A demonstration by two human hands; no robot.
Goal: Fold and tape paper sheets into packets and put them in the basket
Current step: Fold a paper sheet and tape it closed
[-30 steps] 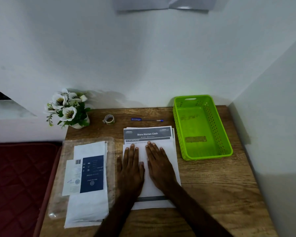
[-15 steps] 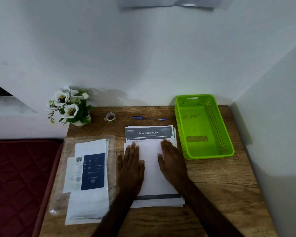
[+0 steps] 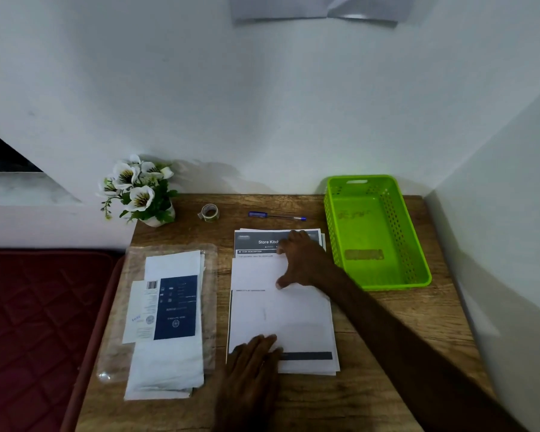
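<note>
**Both hands flat on the paper stack at the desk's front edge**

Here we see, beyond the desk's left edge, a dark red quilted mattress. At the desk's back left corner stands a small pot of white flowers. Along the left edge lies a clear plastic sleeve with white sheets and a dark blue printed card inside it. Our left hand lies flat with its fingers together on the near left corner of the paper stack, close to the desk's front edge; its grip holds nothing. The stack sits mid-desk, its top sheet blank side up, a printed page with a dark header showing at its far end. Behind it, near the back edge, we see a roll of clear tape and, to its right, a blue pen. Our right hand presses on the stack's far right part, fingers spread over the header, thumb out to the side; its grip is apart and clasps nothing. The green basket stands at the back right corner, just beside the stack; a faint label lies on its floor.
</note>
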